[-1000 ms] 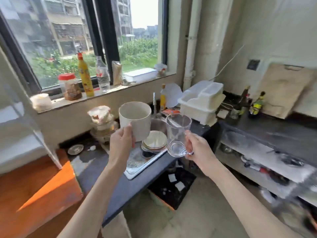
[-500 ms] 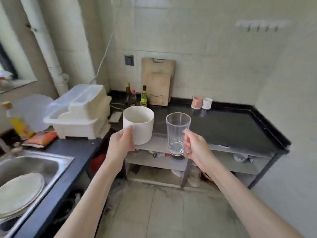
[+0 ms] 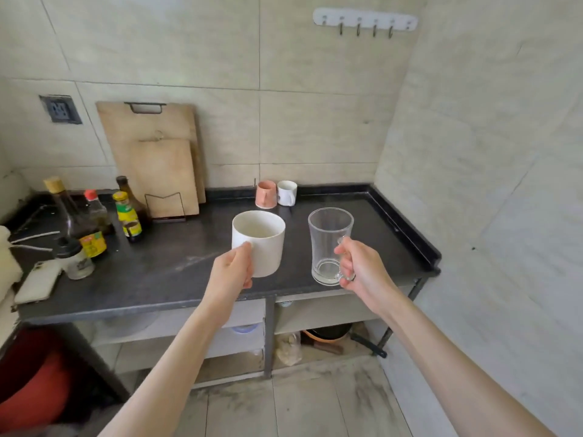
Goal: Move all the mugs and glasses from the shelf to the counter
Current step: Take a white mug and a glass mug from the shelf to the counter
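Note:
My left hand [image 3: 232,271] grips a white mug [image 3: 260,241] by its near side and holds it upright above the black counter [image 3: 176,263]. My right hand [image 3: 359,269] holds a clear glass mug [image 3: 328,244] by its handle, also upright over the counter near the front edge. Against the back wall on the counter stand a pink mug [image 3: 265,194] and a small white mug [image 3: 287,193], side by side. Both held mugs look empty.
Several sauce bottles [image 3: 126,216] and a jar [image 3: 74,260] crowd the counter's left part. Two wooden cutting boards [image 3: 157,165] lean on the wall. A hook rail [image 3: 364,20] hangs high up. Shelves [image 3: 315,313] under the counter hold a pan and bags. A red bucket [image 3: 34,376] sits low left.
The view has swung right from the window and sink to the black counter. Both hands still hold their mugs and now hang over the counter, closer to it.

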Tool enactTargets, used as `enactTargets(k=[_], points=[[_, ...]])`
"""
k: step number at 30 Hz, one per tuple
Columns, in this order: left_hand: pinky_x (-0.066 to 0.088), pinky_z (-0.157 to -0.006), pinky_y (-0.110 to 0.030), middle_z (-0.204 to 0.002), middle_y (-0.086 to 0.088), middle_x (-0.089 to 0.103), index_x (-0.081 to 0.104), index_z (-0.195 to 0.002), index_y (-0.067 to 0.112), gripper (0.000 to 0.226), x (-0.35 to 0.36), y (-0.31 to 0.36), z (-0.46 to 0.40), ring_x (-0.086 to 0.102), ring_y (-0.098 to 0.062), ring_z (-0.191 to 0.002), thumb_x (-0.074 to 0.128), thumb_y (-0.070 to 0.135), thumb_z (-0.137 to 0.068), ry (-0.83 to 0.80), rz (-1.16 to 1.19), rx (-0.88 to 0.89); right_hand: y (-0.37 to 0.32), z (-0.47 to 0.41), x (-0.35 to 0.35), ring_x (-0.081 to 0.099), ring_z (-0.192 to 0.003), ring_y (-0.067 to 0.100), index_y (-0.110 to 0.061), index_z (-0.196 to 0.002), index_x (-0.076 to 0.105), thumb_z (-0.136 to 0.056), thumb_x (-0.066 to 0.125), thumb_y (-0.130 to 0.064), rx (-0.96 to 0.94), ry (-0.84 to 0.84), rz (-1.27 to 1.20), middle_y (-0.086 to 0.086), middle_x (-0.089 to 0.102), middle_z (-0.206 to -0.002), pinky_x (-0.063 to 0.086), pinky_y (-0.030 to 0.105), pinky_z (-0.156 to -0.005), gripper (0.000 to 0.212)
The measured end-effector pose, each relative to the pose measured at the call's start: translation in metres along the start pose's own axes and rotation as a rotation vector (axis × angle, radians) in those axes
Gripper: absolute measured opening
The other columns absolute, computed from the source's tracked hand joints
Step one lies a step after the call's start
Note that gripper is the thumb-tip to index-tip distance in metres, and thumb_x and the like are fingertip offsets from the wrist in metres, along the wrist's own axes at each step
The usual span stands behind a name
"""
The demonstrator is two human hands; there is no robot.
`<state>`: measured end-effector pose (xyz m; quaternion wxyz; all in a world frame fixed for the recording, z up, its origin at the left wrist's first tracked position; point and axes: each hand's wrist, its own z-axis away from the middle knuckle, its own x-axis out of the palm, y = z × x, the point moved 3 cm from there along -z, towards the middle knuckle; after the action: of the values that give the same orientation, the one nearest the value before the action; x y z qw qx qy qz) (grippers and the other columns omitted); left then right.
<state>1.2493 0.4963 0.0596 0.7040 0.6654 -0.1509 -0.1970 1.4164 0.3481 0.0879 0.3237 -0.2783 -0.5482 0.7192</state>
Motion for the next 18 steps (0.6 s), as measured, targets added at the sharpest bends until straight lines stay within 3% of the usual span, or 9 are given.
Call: enactTargets(k=[7,13,18], points=[[0.034,-0.056,-0.029,-0.057,0.001,0.035,0.043,-0.055,0.021,0.041,0.103,-0.027,-0.105,0.032,-0.016,-0.057,0.042,0.036,-0.093,-0.038,0.002,-0.113,0.005,-0.146,-0.048,0.027,-0.054,0.013,-0.018,-0.060,0.041,-0.085,0.047,-0.023,0.083,0.028,-0.008,-0.006,0.032,-0.048,0.029,0.030,-0.059,0.026],[0.033,-0.056,-0.027,-0.058,0.001,0.035,0.044,-0.063,0.017,0.037,0.171,-0.055,-0.179,0.031,-0.016,-0.058,0.040,0.037,-0.094,-0.052,-0.017,-0.245,0.005,-0.255,-0.086,0.027,-0.056,0.013,-0.016,-0.059,0.040,-0.086,0.043,-0.020,0.173,0.017,0.056,-0.005,0.033,-0.049,0.029,0.030,-0.060,0.027],[0.028,-0.054,-0.026,-0.052,0.007,0.033,0.036,-0.057,0.020,0.039,0.209,-0.076,-0.236,0.028,-0.015,-0.055,0.039,0.034,-0.093,-0.077,-0.035,-0.308,0.004,-0.333,-0.094,0.044,-0.073,0.014,-0.019,-0.063,0.049,-0.086,0.043,-0.018,0.236,0.033,0.026,-0.001,0.049,-0.072,0.034,0.027,-0.061,0.023]])
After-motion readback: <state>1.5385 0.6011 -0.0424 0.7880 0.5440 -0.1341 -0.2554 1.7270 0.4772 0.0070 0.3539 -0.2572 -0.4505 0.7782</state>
